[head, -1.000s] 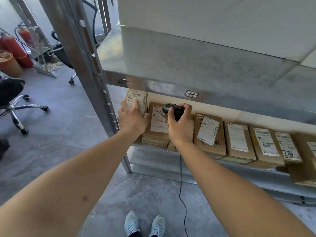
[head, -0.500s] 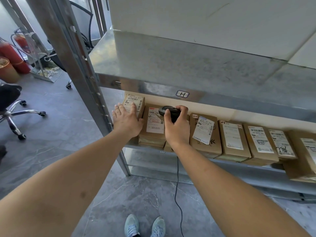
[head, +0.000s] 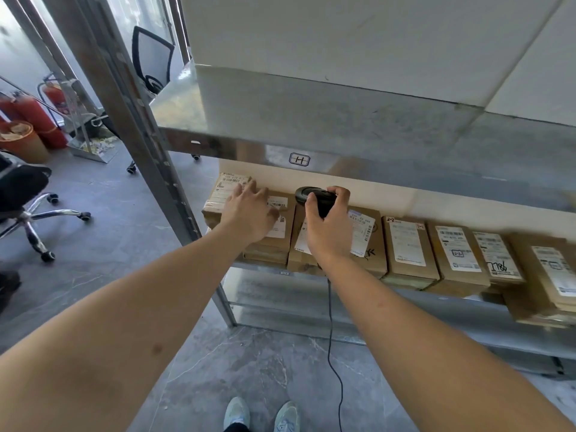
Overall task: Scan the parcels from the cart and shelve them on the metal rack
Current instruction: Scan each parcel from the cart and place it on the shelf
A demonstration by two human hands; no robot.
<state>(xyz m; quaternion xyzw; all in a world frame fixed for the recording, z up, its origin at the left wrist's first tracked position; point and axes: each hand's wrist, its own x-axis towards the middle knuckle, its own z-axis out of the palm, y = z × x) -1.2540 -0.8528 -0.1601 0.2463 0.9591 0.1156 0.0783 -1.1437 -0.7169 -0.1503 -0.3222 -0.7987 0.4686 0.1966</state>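
Note:
Several brown cardboard parcels with white labels stand in a row on the middle shelf of the metal rack (head: 405,173). My left hand (head: 249,213) rests with straight fingers on the leftmost parcel (head: 218,198) and the parcel beside it (head: 280,232). My right hand (head: 327,226) grips a black corded barcode scanner (head: 311,196) just above the row, its head pointing left toward the labels. The scanner's cable (head: 332,338) hangs down to the floor. More parcels (head: 408,251) continue to the right. No cart is in view.
The rack's upright post (head: 137,126) stands just left of my left arm. White boxes (head: 343,57) fill the upper shelf. An office chair (head: 28,198), red fire extinguishers (head: 34,116) and an orange bin (head: 21,141) stand at the left. My feet (head: 261,416) are below on grey floor.
My left hand slid slightly right over the leftmost parcels, fingers spreading onto the second one. The right hand kept the scanner in place. The view tilted up a little.

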